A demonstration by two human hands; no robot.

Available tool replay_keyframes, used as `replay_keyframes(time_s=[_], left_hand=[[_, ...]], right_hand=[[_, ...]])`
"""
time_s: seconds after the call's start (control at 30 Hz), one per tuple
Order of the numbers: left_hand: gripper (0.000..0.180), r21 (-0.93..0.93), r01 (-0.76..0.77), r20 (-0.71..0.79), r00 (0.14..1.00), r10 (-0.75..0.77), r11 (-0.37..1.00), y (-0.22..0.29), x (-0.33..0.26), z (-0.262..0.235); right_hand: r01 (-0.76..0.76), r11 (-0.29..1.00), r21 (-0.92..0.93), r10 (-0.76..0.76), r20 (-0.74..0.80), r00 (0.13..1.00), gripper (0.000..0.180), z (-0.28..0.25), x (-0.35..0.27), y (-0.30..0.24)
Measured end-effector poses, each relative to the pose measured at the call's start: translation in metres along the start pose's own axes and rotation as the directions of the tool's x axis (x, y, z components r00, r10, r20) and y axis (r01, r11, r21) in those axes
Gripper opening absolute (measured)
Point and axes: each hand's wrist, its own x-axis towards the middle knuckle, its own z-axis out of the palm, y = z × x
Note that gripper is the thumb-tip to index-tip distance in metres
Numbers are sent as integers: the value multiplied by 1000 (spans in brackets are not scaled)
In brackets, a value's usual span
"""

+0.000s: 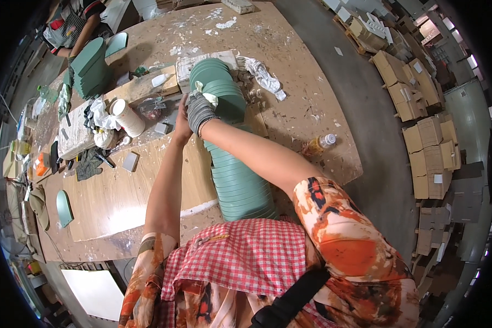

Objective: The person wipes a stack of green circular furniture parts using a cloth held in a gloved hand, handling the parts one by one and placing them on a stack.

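My right hand (201,111), in a grey knitted glove, is closed around a white cloth (209,97). It is against the left side of a row of green rounded panels (229,104). Just left of it is my bare left hand (183,121), seen edge-on with its fingers stretched forward beside the glove; its palm is hidden. Closer to me, a long row of the same green panels (240,186) lies overlapped under my right forearm. The far end of the panels rests by a white-stained block (224,56).
Across the table a person (74,33) handles another green stack (90,71). A white cup (127,117), rags (101,117), a dark glove (88,164) and a grey block (130,161) are at left. A bottle (318,144) stands right; a single green panel (64,208) lies far left.
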Motion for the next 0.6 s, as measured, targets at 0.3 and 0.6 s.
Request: replay_keyframes(time_s=[0.3, 0.6], left_hand=[[99, 220, -7, 41, 999, -2, 976, -15, 9, -8], [93, 335, -53, 128, 992, 11, 941, -6, 28, 12]], right_hand=[[-91, 908, 408, 217, -273, 937, 47, -13, -48, 63], [98, 199, 975, 619, -203, 759, 47, 118, -35, 117]])
